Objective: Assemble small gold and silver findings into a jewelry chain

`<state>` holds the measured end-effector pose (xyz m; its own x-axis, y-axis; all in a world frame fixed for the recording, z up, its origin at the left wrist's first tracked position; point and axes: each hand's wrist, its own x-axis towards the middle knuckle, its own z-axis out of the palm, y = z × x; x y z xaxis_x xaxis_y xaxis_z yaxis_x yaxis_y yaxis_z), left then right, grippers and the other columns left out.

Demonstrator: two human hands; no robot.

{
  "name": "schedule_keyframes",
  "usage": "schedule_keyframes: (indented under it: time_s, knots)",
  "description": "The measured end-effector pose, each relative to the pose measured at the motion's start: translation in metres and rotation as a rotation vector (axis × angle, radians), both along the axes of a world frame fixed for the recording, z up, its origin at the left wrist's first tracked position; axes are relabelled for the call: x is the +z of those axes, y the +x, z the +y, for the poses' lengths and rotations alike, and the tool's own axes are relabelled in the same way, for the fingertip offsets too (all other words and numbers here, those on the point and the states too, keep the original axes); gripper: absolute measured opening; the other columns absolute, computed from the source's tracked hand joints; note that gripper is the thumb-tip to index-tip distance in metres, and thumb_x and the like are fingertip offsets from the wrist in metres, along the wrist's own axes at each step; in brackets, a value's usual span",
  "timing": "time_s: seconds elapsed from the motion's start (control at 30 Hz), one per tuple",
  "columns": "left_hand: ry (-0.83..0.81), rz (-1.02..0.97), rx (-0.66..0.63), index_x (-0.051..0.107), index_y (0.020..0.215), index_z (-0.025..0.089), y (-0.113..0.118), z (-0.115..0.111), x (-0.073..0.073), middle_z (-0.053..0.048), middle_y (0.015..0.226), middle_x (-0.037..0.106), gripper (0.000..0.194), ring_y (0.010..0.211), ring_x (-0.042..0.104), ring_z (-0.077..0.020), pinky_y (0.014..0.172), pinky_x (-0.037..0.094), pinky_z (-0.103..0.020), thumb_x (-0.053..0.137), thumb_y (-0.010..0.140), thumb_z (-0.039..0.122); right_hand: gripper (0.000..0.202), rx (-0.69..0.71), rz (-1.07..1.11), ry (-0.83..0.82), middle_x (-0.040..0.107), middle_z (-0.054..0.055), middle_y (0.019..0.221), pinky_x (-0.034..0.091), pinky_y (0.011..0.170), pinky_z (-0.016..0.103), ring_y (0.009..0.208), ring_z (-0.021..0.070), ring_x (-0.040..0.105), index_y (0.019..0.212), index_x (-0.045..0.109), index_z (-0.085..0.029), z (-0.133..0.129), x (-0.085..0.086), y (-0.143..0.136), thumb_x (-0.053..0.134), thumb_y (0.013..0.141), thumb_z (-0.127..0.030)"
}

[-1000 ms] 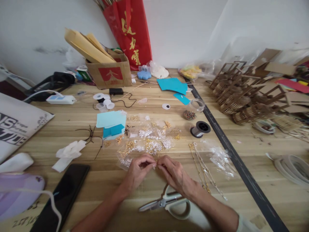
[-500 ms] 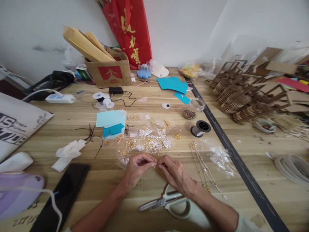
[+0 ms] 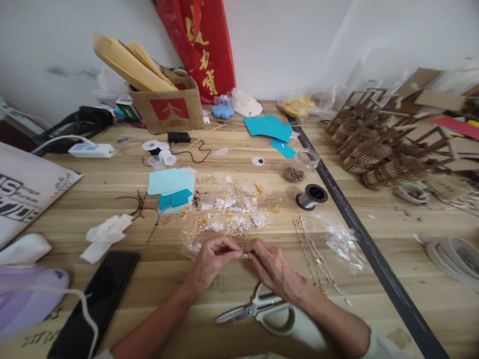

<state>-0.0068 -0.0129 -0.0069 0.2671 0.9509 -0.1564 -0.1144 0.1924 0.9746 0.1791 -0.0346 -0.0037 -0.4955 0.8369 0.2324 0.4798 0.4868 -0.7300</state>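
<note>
My left hand [image 3: 215, 259] and my right hand [image 3: 272, 264] meet low in the middle of the head view, fingertips pinched close together. Between them shows a tiny gold-coloured piece [image 3: 245, 256], too small to name more exactly. Just beyond my fingers lie small bags and heaps of silver and gold beads and findings [image 3: 239, 225]. Scissors [image 3: 258, 311] with pale handles rest on the table, partly beneath my right wrist. To the right are gold and silver chains [image 3: 314, 254] and a spool of thin wire or thread [image 3: 312, 197].
Blue paper sheets [image 3: 172, 182] and a jar of beads [image 3: 299, 167] stand farther back. A black phone [image 3: 95, 301] lies left, beside crumpled tissue [image 3: 107, 234]. Brown wooden models [image 3: 385, 144] crowd the right; a cardboard box [image 3: 168, 112] stands at the back.
The gold-coloured piece shows a little more between my fingertips, and the fingertips are slightly farther apart. The camera view has shifted slightly; the other things lie as before.
</note>
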Motion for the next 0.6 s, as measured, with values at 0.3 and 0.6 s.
schedule_keyframes:
  time_s: [0.3, 0.6]
  knots:
    - [-0.127, -0.115, -0.013, 0.068, 0.063, 0.015, -0.0015, 0.0020, -0.0044, -0.002, 0.068, 0.069, 0.014, 0.065, 0.060, -0.0133, 0.065, 0.046, -0.023, 0.080, 0.062, 0.022, 0.015, 0.005, 0.006, -0.003, 0.060, 0.004, 0.081, 0.047, 0.065, 0.026, 0.071, 0.0159, 0.058, 0.095, 0.054, -0.020, 0.0014, 0.0011, -0.0006, 0.040, 0.098, -0.017]
    - [-0.177, -0.178, -0.093, 0.070, 0.063, 0.014, -0.0032, 0.0013, -0.0078, 0.000, 0.062, 0.066, 0.008, 0.059, 0.054, -0.0102, 0.060, 0.042, -0.021, 0.078, 0.063, 0.016, 0.016, 0.034, 0.014, -0.034, 0.060, 0.004, 0.082, 0.045, 0.064, 0.025, 0.073, 0.0153, 0.059, 0.090, 0.059, -0.020, 0.0045, 0.0044, 0.0017, 0.045, 0.098, -0.022]
